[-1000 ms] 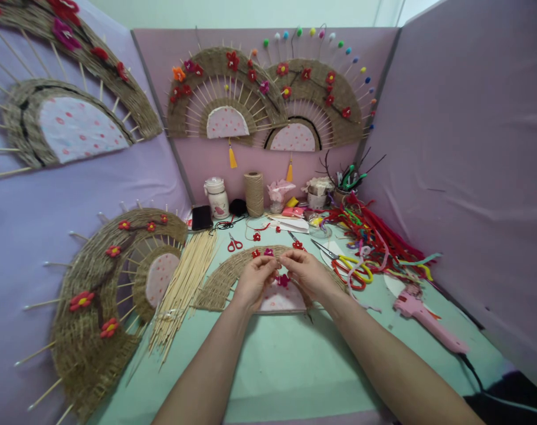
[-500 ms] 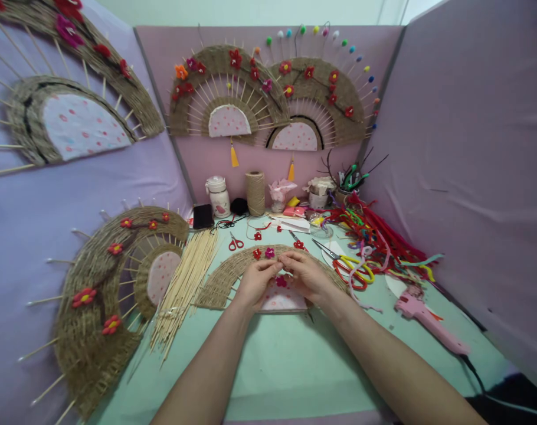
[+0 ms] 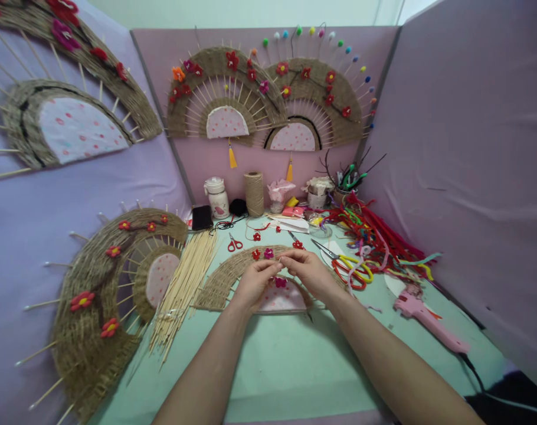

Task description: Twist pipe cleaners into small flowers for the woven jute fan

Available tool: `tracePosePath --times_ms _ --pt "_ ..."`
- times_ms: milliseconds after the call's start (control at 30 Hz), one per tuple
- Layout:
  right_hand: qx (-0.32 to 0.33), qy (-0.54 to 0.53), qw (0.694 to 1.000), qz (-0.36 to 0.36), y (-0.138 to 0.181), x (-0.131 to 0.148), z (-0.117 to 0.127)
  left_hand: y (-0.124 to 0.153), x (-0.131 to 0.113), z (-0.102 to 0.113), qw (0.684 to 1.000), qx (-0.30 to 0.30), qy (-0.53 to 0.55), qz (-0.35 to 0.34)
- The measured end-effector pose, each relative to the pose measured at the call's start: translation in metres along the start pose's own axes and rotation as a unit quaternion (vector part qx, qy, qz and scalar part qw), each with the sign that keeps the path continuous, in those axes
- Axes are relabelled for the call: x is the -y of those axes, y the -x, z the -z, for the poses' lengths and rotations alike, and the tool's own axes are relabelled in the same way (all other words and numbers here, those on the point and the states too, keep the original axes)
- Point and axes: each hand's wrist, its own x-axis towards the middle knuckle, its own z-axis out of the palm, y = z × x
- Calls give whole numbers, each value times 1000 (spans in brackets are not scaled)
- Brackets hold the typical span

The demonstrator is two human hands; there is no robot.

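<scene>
A half-round woven jute fan (image 3: 219,283) with a pink dotted centre (image 3: 282,301) lies flat on the green table. Small red and pink flowers (image 3: 262,254) sit on its upper arc. My left hand (image 3: 254,282) and my right hand (image 3: 307,271) hover over the fan's middle, fingertips pinched together and almost touching each other. Something tiny is held between them; I cannot make out what. A magenta flower (image 3: 281,283) shows just below the fingers.
A bundle of bamboo skewers (image 3: 184,283) lies left of the fan, beside a finished fan (image 3: 104,307). Red scissors (image 3: 234,242), yellow scissors (image 3: 350,264), a pipe-cleaner heap (image 3: 375,236), a pink glue gun (image 3: 423,321) and a twine spool (image 3: 254,193) surround it. Partition walls close in three sides.
Both hands stayed over the fan's middle with only small finger movements. The view shifted very slightly.
</scene>
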Motion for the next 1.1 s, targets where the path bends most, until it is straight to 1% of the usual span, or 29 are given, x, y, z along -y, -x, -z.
tracePosePath --times_ms 167,333,500,700,900,1000,1100 --pt "6 -14 1000 1 -1 -4 0 -1 0 1 1000 -4 -15 -5" --pt "2 -25 1000 -12 1 0 0 -4 5 5 998 -5 -52 -31" --pt "3 -19 1000 -6 2 3 -1 -5 6 5 995 -11 -86 -44" --pt "5 -46 999 -15 2 1 -2 -5 5 5 995 -13 -90 -43" --pt "14 -52 998 -29 4 4 -2 -6 8 7 992 -3 -111 -62" --pt "15 -60 997 -36 4 6 -2 -4 5 7 995 16 -89 -49" --pt "25 -111 992 -56 4 8 -2 -1 -1 5 998 56 5 0"
